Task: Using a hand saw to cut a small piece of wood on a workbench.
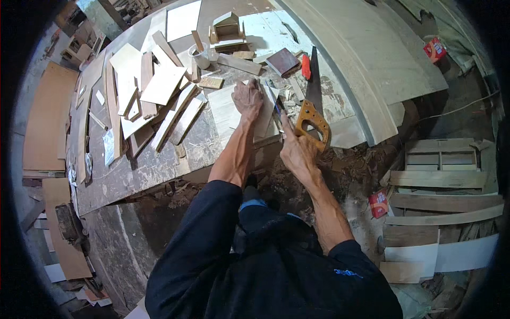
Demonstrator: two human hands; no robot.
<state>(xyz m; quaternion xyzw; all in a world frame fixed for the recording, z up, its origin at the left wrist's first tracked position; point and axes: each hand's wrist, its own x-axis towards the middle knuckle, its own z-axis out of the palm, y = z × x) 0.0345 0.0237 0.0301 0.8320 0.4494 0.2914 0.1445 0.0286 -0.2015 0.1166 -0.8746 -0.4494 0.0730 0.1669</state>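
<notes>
My left hand [248, 98] is closed, with curled fingers pressing on a pale thin board [224, 112] near the table's front edge. Its fingertips are partly hidden. My right hand [299, 152] is closed round a slim tool [277, 105] with a blue part, the index finger stretched along it. The tool's tip lies at the board's right edge; its exact kind is hard to make out. Just right of this hand lies a handsaw with a yellowish wooden handle [305, 114], its dark blade [314, 80] pointing away. An orange-red object [306, 66] sits beside the blade.
Many wood offcuts [162, 85] are heaped on the worn table [159, 169] at left. Behind stand a small wooden house-like box [227, 31] and a white cup [200, 56]. A brown block [282, 62] lies beyond my hands. Long panels [366, 48] border the right; stacked frames [441, 175] rest on the floor.
</notes>
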